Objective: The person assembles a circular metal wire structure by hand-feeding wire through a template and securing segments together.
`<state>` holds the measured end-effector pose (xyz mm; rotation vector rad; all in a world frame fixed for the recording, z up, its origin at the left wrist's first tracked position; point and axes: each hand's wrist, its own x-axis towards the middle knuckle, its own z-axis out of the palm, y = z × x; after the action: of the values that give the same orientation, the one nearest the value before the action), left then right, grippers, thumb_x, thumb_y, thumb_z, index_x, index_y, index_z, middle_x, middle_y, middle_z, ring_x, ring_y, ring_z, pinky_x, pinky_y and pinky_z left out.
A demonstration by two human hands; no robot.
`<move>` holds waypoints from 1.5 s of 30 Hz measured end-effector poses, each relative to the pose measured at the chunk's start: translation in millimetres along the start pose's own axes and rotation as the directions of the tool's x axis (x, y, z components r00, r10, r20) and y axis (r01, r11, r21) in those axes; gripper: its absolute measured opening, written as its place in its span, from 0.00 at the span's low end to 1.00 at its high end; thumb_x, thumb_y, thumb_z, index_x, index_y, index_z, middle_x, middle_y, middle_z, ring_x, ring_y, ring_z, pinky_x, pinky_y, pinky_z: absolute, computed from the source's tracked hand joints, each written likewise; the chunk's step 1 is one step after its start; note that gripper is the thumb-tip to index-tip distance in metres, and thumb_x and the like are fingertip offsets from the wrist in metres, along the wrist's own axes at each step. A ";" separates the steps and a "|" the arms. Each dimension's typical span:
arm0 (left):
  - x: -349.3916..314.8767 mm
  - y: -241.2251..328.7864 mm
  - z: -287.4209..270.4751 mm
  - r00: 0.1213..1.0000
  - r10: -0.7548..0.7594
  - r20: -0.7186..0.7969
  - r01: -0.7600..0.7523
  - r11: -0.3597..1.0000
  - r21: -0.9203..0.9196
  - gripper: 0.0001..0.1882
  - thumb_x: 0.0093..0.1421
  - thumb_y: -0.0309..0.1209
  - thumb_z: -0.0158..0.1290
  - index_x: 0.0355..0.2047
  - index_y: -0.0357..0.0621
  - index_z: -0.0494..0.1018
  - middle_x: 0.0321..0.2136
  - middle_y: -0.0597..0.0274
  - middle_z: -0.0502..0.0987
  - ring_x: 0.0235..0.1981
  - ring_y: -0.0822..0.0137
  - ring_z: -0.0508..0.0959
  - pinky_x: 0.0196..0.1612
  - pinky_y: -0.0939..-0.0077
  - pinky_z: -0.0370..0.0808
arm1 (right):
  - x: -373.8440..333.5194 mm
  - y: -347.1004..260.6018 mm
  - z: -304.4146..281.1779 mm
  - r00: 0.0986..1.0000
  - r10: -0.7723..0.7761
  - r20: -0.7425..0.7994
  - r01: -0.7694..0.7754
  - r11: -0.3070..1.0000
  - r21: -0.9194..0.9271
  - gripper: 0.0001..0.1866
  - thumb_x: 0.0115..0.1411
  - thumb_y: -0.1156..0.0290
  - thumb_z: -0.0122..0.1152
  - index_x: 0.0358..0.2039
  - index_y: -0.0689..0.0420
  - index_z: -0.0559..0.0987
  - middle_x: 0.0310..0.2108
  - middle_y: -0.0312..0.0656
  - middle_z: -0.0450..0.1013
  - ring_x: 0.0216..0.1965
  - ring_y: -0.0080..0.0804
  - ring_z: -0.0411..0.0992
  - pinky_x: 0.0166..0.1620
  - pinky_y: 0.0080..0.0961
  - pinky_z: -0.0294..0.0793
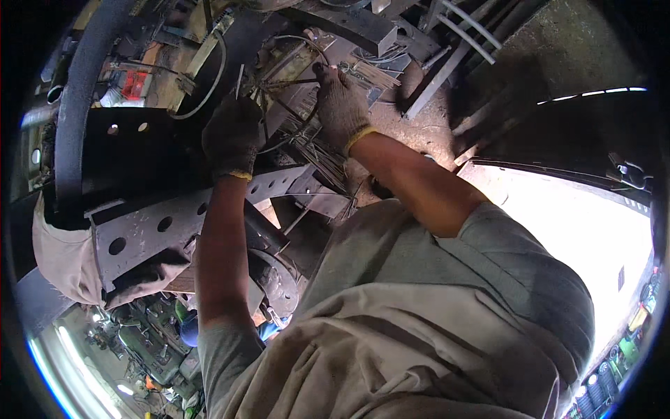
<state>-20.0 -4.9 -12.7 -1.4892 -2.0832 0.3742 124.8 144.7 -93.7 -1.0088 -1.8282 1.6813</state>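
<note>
A round metal ring with dark spokes [292,82] lies between my two gloved hands. My right hand [342,105], in a knit work glove with a yellow cuff, is closed at the ring's right side, where a dark spoke ends at the fingers. On the left side of the ring is my left hand [232,134], in a darker-looking, shadowed glove. Its fingers look curled, and a thin bright rod [240,81] sticks up just above them. What lies inside that grip is hidden.
A perforated steel beam [153,220] crosses below my left hand. A thick dark curved bar [78,105] stands at the left. Bundled thin rods [322,157] lie below the ring. A heavy steel bar [349,28] is beyond it, and pale metal bars [460,31] lean at the upper right.
</note>
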 end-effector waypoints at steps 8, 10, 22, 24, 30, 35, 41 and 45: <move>-7.1 2.9 0.4 0.985 -0.114 0.130 0.134 0.979 -0.155 0.10 0.64 0.34 0.48 0.41 0.48 0.76 0.33 0.51 0.78 0.36 0.52 0.80 0.36 0.58 0.78 | -1.8 -44.4 -8.3 0.958 0.281 0.065 -0.288 0.939 0.191 0.34 0.71 0.43 0.32 0.59 0.58 0.70 0.50 0.63 0.72 0.53 0.60 0.70 0.55 0.46 0.68; -9.4 2.9 4.2 0.985 -0.143 0.092 0.160 0.963 -0.216 0.10 0.65 0.34 0.48 0.40 0.47 0.76 0.32 0.50 0.78 0.35 0.51 0.80 0.36 0.57 0.78 | -1.9 -41.0 3.5 0.949 0.315 0.015 -0.291 0.857 0.425 0.33 0.71 0.43 0.35 0.58 0.58 0.70 0.50 0.62 0.71 0.53 0.58 0.70 0.54 0.45 0.68; -0.4 4.7 -24.2 0.966 -0.090 0.243 0.117 0.988 -0.100 0.07 0.63 0.34 0.49 0.38 0.48 0.74 0.33 0.51 0.77 0.38 0.50 0.79 0.37 0.55 0.77 | 2.2 -28.4 12.3 0.971 0.178 -0.158 -0.135 0.959 0.248 0.19 0.69 0.56 0.46 0.52 0.54 0.74 0.33 0.46 0.73 0.37 0.40 0.74 0.41 0.35 0.74; 2.5 3.5 -20.4 0.941 -0.187 0.283 0.249 0.948 -0.199 0.10 0.65 0.38 0.48 0.39 0.46 0.74 0.33 0.49 0.76 0.37 0.47 0.79 0.36 0.55 0.77 | 4.6 -28.4 -1.0 0.974 0.148 -0.174 -0.129 0.985 0.118 0.21 0.69 0.52 0.45 0.50 0.53 0.77 0.30 0.45 0.73 0.35 0.38 0.73 0.40 0.35 0.72; 3.8 -6.9 -13.5 0.976 -0.216 -0.013 0.207 0.949 -0.240 0.20 0.66 0.47 0.49 0.42 0.43 0.74 0.32 0.44 0.78 0.30 0.47 0.78 0.29 0.57 0.76 | -26.2 -7.6 -30.1 0.979 -0.062 -0.193 0.101 0.975 0.197 0.26 0.70 0.48 0.45 0.46 0.58 0.78 0.32 0.43 0.74 0.33 0.37 0.72 0.39 0.33 0.71; 26.9 1.9 -114.4 0.637 -0.505 0.582 0.607 -0.136 -0.783 0.18 0.65 0.45 0.54 0.45 0.44 0.75 0.30 0.58 0.80 0.21 0.70 0.74 0.20 0.74 0.71 | -52.7 -46.6 -112.3 0.905 -0.032 0.424 -0.362 0.463 0.809 0.17 0.69 0.51 0.49 0.32 0.52 0.72 0.21 0.30 0.64 0.19 0.23 0.60 0.22 0.23 0.60; 50.3 33.3 -179.9 0.960 -0.270 -0.078 0.018 0.335 -0.942 0.14 0.65 0.33 0.54 0.49 0.41 0.75 0.42 0.57 0.80 0.32 0.70 0.77 0.33 0.75 0.75 | -66.1 -80.5 -169.7 0.820 -0.216 0.530 -0.392 0.463 0.795 0.24 0.72 0.45 0.38 0.38 0.51 0.75 0.19 0.28 0.61 0.16 0.22 0.56 0.19 0.20 0.55; 67.6 93.7 -207.8 0.853 -0.147 0.501 0.255 -0.720 -0.645 0.15 0.66 0.28 0.52 0.51 0.37 0.74 0.49 0.54 0.78 0.47 0.64 0.79 0.49 0.70 0.77 | -66.4 -80.2 -194.6 0.827 -0.235 0.511 -0.378 0.440 0.815 0.37 0.70 0.37 0.34 0.54 0.58 0.75 0.17 0.25 0.59 0.13 0.17 0.51 0.16 0.18 0.49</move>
<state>157.1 72.7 125.7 -0.9962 -2.4035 -2.9203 295.9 220.2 23.5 -0.0689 -0.7372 2.7319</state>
